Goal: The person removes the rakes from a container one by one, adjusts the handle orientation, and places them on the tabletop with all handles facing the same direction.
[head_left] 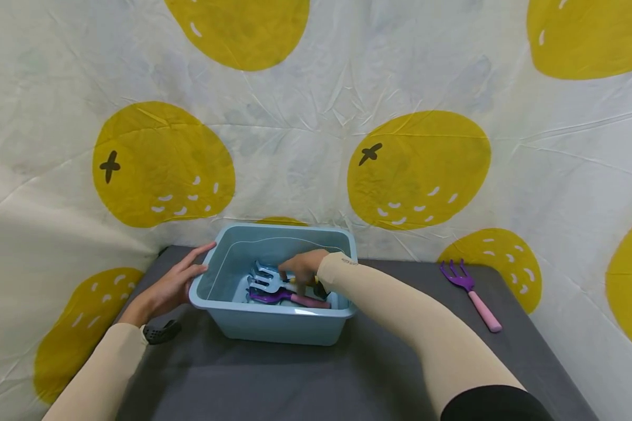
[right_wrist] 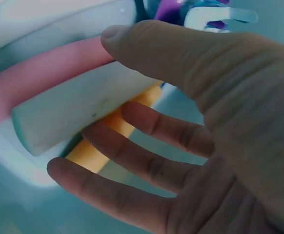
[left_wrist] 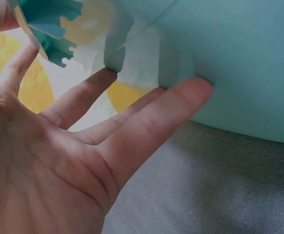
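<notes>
The pale handle (right_wrist: 78, 109) lay inside the bin (head_left: 279, 324), between a pink handle (right_wrist: 49, 80) and a yellow handle (right_wrist: 95, 153) that sat partly under it. Over it was the right hand (head_left: 304, 268), reaching down into the bin, its arm slanting in from the lower right and across the bin's right rim. The thumb stretched over the end of the pink handle while the long, spread fingers pointed at the yellow one. Thumb and fingers stood apart with the pale handle between them, not closed around it; whether they pressed on it I cannot tell.

The left hand (head_left: 171, 285) leaned against the bin's left side, fingers extended and spread, fingertips touching the outer wall, not clamped on it. Its forearm rose from the lower left.

A blue fork (head_left: 267, 282) lay nearby in the bin; a purple fork (head_left: 472, 294) rested on the table (head_left: 274, 380), well apart to the right.
</notes>
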{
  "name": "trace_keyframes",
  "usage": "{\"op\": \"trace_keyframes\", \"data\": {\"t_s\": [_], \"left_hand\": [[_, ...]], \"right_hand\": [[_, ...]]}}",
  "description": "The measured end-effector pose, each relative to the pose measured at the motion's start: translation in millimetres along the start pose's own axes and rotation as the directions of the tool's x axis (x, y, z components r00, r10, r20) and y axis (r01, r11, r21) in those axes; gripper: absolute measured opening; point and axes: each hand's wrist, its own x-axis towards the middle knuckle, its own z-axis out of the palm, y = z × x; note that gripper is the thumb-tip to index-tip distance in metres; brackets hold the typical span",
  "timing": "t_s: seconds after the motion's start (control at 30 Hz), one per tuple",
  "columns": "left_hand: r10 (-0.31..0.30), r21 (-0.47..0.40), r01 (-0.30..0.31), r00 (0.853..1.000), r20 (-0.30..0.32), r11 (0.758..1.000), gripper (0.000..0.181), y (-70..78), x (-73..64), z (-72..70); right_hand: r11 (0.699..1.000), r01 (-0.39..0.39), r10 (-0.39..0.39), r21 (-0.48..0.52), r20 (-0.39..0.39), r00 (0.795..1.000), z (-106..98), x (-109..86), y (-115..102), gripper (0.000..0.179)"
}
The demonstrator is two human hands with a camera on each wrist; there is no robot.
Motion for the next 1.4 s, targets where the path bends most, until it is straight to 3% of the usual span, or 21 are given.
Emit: {"op": "trace_keyframes", "data": {"t_s": [0.33,0.57,0.77,0.93,1.17,1.4], "left_hand": [[0.012,-0.027,-0.011,1.000,0.029,1.000,0.066,6.9,0.5,1.9],[0.017,-0.001,-0.017,1.000,0.022,1.000,0.066,8.9,2.0,4.1],[0.004,0.004,-0.004,1.000,0.015,1.000,0.067,6.0,2.5,5.5],[0.002,0.006,-0.002,1.000,0.008,1.000,0.066,3.8,2.7,5.4],[-0.020,0.004,0.020,1.000,0.002,1.000,0.066,0.6,1.4,3.8],[-0.021,0.017,0.021,1.000,-0.011,1.000,0.064,-1.5,0.4,-0.1]], "right_hand": [[0.999,0.030,-0.028,0.043,-0.043,0.999,7,-1.5,4,0.048],[0.994,0.086,-0.090,-0.074,-0.067,0.994,5,-2.5,8,0.049],[0.995,0.066,-0.073,-0.072,-0.088,0.993,4,-5.5,8,0.052],[0.986,0.092,-0.110,-0.139,-0.124,0.986,2,-7.8,7,0.049],[0.987,0.063,-0.089,-0.146,-0.180,0.980,-14,-18.4,3,0.051],[0.984,0.095,-0.122,-0.151,-0.177,0.977,-44,-49.8,-4,0.051]]}}
